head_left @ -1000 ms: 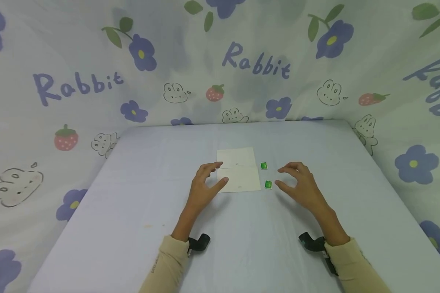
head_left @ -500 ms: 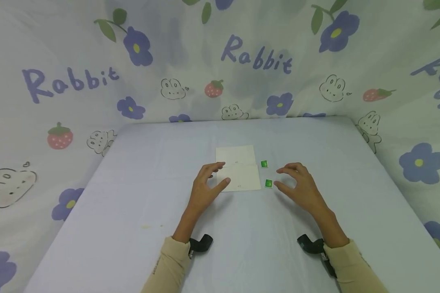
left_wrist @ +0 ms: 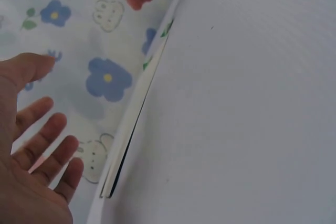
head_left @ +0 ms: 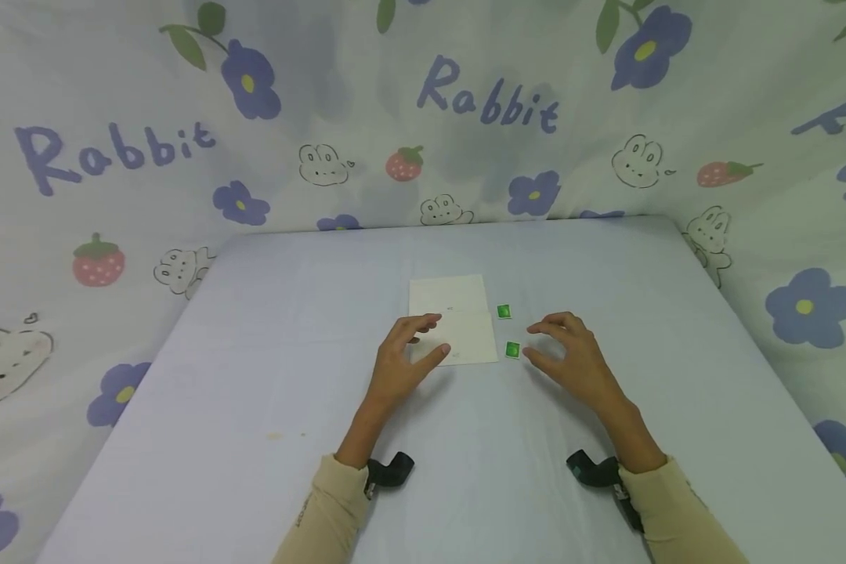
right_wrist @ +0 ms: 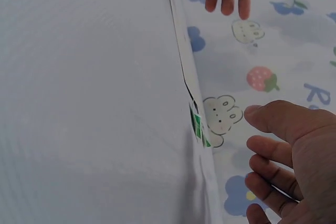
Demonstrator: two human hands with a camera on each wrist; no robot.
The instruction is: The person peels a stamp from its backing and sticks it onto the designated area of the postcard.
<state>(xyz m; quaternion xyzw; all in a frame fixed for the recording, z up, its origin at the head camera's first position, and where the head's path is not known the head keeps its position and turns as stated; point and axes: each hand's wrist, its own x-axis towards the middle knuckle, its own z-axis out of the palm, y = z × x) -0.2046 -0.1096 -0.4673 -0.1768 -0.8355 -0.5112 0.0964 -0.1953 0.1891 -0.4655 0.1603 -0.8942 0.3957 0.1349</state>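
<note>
Two cream paper rectangles, a far one (head_left: 437, 293) and a near one (head_left: 474, 333), lie flat, edge against edge, mid-table; each bears a small faint mark. Just right of them are two small green squares with pale borders, like stamps, one farther (head_left: 504, 311) and one nearer (head_left: 512, 350). My left hand (head_left: 400, 364) hovers at the papers' left side, thumb and fingers apart, fingertips overlapping the near paper in the head view. Close to the nearer green square, my right hand (head_left: 578, 362) is held loosely curved. Both wrist views show bare space between thumb and fingers.
A white cloth covers the table (head_left: 240, 352). Behind it hangs a curtain (head_left: 366, 102) printed with flowers, rabbits and strawberries. A black camera mount sits on the left wrist (head_left: 391, 470) and another on the right wrist (head_left: 592, 468), both above the cloth.
The left hand has drifted slightly right over the near paper. The right hand keeps nearly the same pose beside the green squares. The head view has tilted down a little.
</note>
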